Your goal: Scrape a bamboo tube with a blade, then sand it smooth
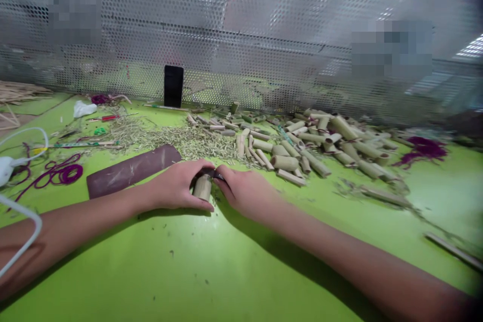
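While my left fingers [199, 204] bend around a short bamboo tube [203, 189] over the green worktop [181, 271], my right fingers [226, 189] close on a dark tool [217, 174] at the tube's upper end. Just beyond my left forearm [109, 207] lies a brown strip [132, 171]; farther off, pale shavings [204, 144] spread left of heaped bamboo pieces [347, 148]. A black phone [173, 86] stands upright before the perforated screen [241, 35].

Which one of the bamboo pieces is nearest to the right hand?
The short tube held by the left hand; the other pieces lie farther away on the green table.
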Available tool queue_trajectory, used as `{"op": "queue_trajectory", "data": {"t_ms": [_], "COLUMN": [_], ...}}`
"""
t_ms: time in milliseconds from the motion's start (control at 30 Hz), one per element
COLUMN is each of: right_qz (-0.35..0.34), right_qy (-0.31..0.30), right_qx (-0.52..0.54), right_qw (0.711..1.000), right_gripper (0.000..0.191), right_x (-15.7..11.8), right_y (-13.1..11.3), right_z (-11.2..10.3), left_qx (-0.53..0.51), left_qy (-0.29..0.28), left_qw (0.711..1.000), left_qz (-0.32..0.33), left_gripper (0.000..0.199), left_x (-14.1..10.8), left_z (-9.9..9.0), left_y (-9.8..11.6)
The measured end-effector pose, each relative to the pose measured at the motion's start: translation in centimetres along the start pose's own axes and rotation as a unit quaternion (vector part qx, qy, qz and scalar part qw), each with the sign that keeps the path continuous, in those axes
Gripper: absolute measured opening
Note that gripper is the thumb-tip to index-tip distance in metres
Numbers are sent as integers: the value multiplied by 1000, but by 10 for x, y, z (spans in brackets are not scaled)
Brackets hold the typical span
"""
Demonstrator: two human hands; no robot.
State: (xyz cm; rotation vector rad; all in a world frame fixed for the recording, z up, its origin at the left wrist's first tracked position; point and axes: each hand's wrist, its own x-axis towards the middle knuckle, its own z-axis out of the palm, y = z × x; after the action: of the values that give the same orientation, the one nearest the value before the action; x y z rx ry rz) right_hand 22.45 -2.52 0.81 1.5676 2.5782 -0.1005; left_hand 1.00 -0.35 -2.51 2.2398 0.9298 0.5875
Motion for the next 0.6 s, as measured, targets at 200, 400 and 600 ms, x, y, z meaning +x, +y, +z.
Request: {"op": "queue_trajectory", "data": {"t_ms": [200,400,600], "right_qz": [-4,-17,-21], "right_qy": [4,4,-7], "right_qx": [31,77,100], "right_qw": [999,997,995], "right_gripper": [32,30,30], "right_x": [0,-2,-8], "right_y": [3,6,9], "right_z": [0,2,2], "left_qx": [11,47,73], "left_qy": [-4,-17,-40], "left_qw": [1000,998,996], "left_qz": [14,25,35], "left_gripper": [78,76,75], "left_x": [-2,-1,3], "left_z": [-1,-4,-7], "left_y": [-4,-3,-2]}}
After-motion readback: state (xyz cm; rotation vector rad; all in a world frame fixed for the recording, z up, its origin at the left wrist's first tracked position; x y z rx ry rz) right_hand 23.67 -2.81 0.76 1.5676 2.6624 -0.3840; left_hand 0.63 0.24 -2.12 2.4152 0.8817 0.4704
